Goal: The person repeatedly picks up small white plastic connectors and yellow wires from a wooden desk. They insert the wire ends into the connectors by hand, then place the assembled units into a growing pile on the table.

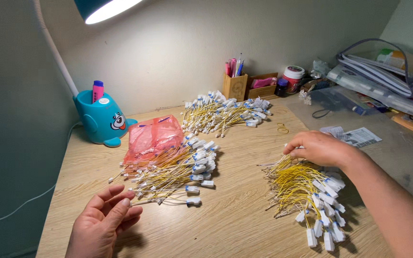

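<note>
1. Head view: your left hand lies at 7 o'clock, fingers loose and spread, tips just touching a wire of the middle wire bundle.
2. Your right hand, at 3 o'clock, curls its fingers onto the right wire bundle.
3. Far wire bundle at 12; pink bag beside the blue lamp base.

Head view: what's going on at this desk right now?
A person sits at a wooden desk with three piles of short yellow wires with white connectors. The right hand rests on top of the right pile. The left hand is open, its fingers touching a wire at the near edge of the middle pile, which partly lies on a red plastic bag. The far pile lies untouched.
</note>
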